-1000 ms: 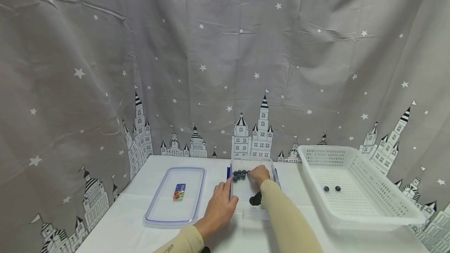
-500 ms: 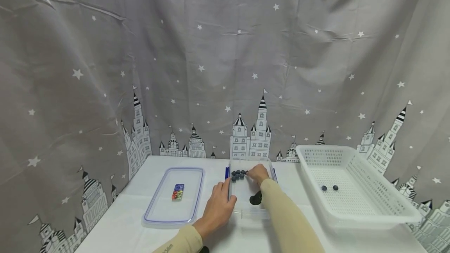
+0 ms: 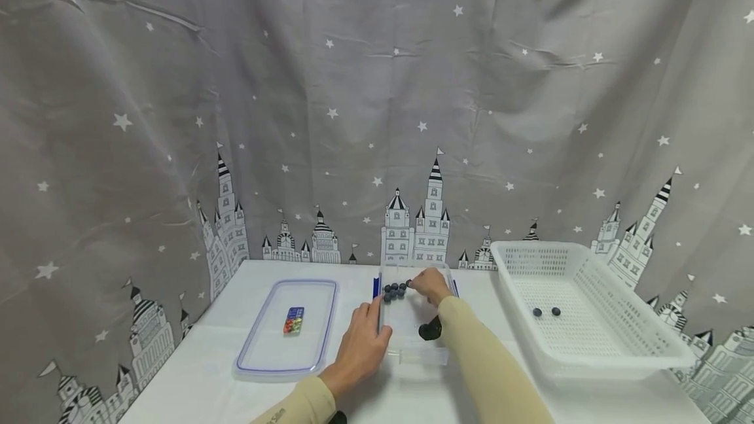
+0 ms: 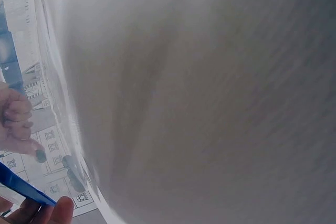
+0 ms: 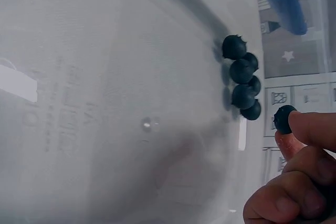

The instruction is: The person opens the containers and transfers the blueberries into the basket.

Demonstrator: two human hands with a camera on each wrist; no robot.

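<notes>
A clear plastic container (image 3: 408, 332) stands mid-table with a cluster of dark blueberries (image 3: 393, 291) at its far end, seen close in the right wrist view as blueberries (image 5: 242, 85). My right hand (image 3: 432, 284) reaches into that far end. Its thumb and forefinger (image 5: 310, 127) pinch one blueberry (image 5: 284, 118) just beside the cluster. My left hand (image 3: 362, 345) lies against the container's left wall with fingers fairly straight and the thumb (image 4: 54, 212) by a blue clip (image 4: 23, 184).
The container's lid (image 3: 315, 329) lies flat to the left with a small colourful label (image 3: 292, 320) on it. A white perforated basket (image 3: 612, 339) at the right holds two blueberries (image 3: 546, 311). A grey star-and-castle curtain (image 3: 353, 116) hangs behind the white table.
My right hand stays at the blueberry cluster and has shifted only slightly. The left hand keeps its place on the container. The head view has drifted a little.
</notes>
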